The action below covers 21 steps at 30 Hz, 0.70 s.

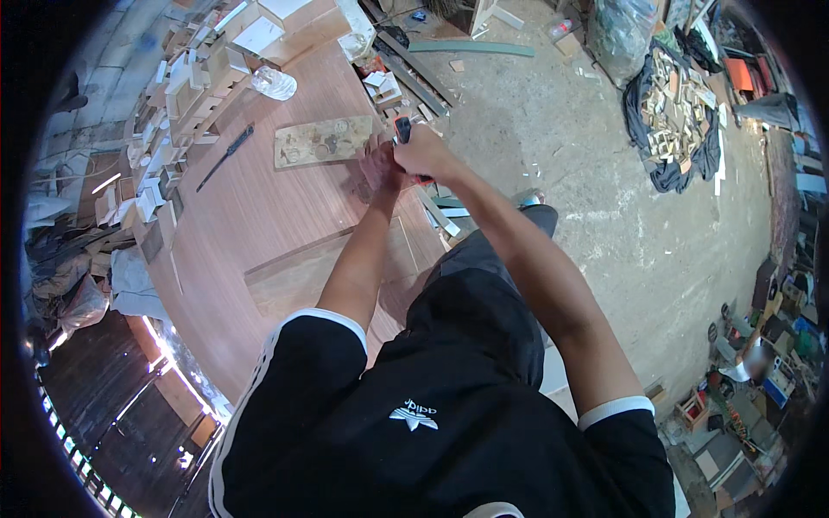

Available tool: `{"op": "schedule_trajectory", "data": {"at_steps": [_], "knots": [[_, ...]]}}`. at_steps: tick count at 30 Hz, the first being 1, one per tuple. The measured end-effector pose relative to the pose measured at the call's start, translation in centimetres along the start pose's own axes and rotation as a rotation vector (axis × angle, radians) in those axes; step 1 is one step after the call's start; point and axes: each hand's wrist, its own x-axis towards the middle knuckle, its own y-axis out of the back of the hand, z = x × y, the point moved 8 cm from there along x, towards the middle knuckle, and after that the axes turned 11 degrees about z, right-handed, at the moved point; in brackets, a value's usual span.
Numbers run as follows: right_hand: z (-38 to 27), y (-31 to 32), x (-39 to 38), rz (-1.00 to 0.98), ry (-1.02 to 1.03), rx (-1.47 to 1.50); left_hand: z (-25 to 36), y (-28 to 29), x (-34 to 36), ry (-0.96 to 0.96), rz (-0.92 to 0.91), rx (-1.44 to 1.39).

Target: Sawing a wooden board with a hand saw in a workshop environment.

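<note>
My right hand point(425, 154) is closed round a black-and-orange hand tool point(402, 130); its black end shows above the fist and an orange-red bit below. The exact kind of tool is hidden by the fingers. Right beside it, at the table's right edge, my left hand point(378, 164) has bent fingers by the end of a pale, stained wooden board point(319, 142). What those fingers hold, if anything, is hidden. The board lies flat on the brown wood-grain table point(233, 216).
A long dark tool point(226, 157) and a crumpled clear plastic piece point(275, 84) lie on the table. Small wooden box-like pieces point(186, 95) crowd its far left edge. Another flat board point(294, 274) lies near me. Wood scraps point(682, 112) fill a dark cloth on the floor.
</note>
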Motion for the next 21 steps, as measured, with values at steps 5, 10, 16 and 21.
{"op": "schedule_trajectory", "data": {"at_steps": [5,10,16,21], "knots": [[-1.9,-1.9,-8.1,0.133,0.197,0.073,-2.7,3.3,0.0,-0.008,0.096,0.044],[-4.1,2.4,-14.5,0.106,0.221,0.177,-1.2,2.9,0.1,-0.102,0.073,0.242],[-5.7,6.4,-22.2,0.039,0.125,0.26,-3.5,1.2,-0.1,-0.069,0.294,0.206],[-1.9,3.4,-17.9,0.092,0.197,0.214,-5.0,-1.3,-0.6,-0.151,0.11,0.213]]}}
